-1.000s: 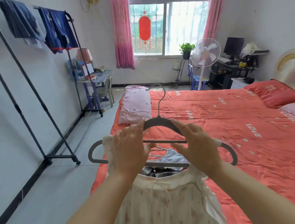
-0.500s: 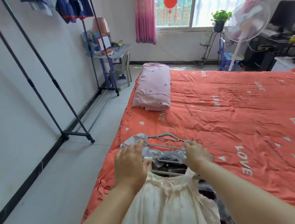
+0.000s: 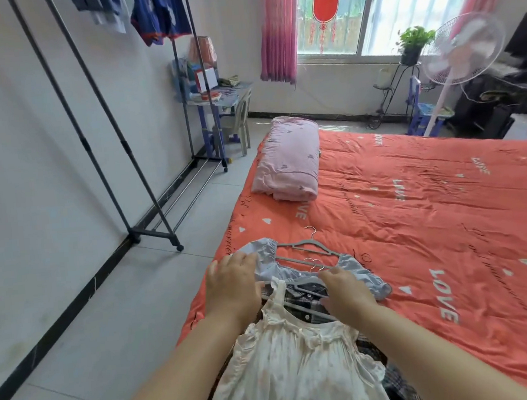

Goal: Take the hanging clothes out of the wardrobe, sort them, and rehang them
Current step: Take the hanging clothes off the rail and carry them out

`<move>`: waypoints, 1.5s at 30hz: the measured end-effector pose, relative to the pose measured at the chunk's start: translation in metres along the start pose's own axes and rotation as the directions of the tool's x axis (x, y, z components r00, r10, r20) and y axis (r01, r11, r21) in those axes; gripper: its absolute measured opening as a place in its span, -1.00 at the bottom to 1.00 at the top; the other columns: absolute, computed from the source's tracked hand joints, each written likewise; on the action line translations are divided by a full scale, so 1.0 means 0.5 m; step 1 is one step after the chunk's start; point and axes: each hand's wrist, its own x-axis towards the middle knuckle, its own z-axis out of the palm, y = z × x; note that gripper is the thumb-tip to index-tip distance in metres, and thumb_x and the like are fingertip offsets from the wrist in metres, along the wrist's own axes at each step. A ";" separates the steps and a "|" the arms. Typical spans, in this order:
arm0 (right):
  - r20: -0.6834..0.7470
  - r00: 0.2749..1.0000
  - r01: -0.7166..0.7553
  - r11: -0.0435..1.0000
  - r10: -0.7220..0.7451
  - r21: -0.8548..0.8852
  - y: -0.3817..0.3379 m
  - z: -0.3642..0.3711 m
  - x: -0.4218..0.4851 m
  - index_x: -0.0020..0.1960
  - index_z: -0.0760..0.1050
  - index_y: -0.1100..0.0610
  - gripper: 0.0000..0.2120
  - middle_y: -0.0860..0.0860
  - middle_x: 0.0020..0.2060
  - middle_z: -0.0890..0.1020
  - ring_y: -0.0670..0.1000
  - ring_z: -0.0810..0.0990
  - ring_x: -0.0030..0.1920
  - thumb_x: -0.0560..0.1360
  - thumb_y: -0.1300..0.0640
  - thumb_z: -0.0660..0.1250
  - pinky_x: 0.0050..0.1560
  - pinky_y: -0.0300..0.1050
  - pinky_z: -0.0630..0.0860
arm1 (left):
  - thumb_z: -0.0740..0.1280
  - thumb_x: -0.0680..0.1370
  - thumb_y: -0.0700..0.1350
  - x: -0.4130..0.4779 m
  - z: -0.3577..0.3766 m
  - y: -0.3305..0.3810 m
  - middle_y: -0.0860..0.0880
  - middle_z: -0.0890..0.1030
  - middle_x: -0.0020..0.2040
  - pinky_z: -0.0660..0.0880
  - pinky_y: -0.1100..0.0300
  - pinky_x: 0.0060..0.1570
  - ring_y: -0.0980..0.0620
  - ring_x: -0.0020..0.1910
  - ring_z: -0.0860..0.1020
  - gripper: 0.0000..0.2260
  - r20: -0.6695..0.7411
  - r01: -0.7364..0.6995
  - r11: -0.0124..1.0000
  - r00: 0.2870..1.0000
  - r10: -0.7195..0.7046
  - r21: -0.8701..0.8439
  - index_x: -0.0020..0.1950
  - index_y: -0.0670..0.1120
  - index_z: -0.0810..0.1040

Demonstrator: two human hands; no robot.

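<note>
A cream dress point(image 3: 300, 361) is laid on top of a small pile of hangered clothes at the near corner of the bed point(image 3: 415, 219). A dark checked garment point(image 3: 307, 295) lies beneath it, and under that a pale blue garment point(image 3: 293, 271) on a grey hanger point(image 3: 310, 246). The left hand point(image 3: 232, 284) is rested with fingers extended on the blue sleeve, beside the dress's shoulder. The right hand point(image 3: 346, 291) is placed over the hanger bars at the dress's neck; whether anything is gripped under it cannot be told. A folded pink quilt point(image 3: 287, 160) is seen farther up the bed. Blue clothes point(image 3: 159, 15) are hung on a clothes rack point(image 3: 101, 124) by the wall.
</note>
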 end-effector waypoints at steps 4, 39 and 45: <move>-0.035 0.995 0.092 0.996 -0.092 -0.022 -0.071 -0.072 -0.020 0.37 0.31 0.09 -0.55 0.09 0.27 0.41 0.13 0.40 0.26 0.50 0.17 0.27 0.22 0.00 0.42 | 0.22 0.55 0.07 -0.010 -0.068 -0.018 0.07 0.37 0.32 0.15 0.12 0.31 0.03 0.32 0.31 -0.58 0.008 0.030 0.998 0.999 -0.031 0.060 0.39 0.05 0.31; 0.051 -0.120 0.989 -0.124 -0.991 -0.079 -1.334 0.062 -1.106 0.49 0.11 -0.04 -0.47 -0.03 0.38 0.30 0.03 0.31 0.33 0.57 0.01 0.19 0.26 -0.10 0.32 | 0.18 0.58 0.04 -1.555 -0.738 -0.525 -0.01 0.35 0.35 0.18 0.06 0.31 -0.04 0.32 0.31 -0.56 -0.455 0.984 0.058 0.131 -0.881 0.170 0.44 0.00 0.23; 0.090 -0.376 0.926 -0.378 -0.922 -0.005 -1.460 0.142 -1.385 0.50 0.10 -0.04 -0.45 -0.05 0.37 0.30 -0.01 0.32 0.33 0.57 0.00 0.21 0.30 -0.16 0.30 | 0.20 0.57 0.08 -1.860 -0.796 -0.468 -0.01 0.38 0.33 0.22 0.07 0.25 -0.05 0.28 0.35 -0.56 -0.504 0.963 -0.258 -0.186 -0.843 0.076 0.42 0.01 0.25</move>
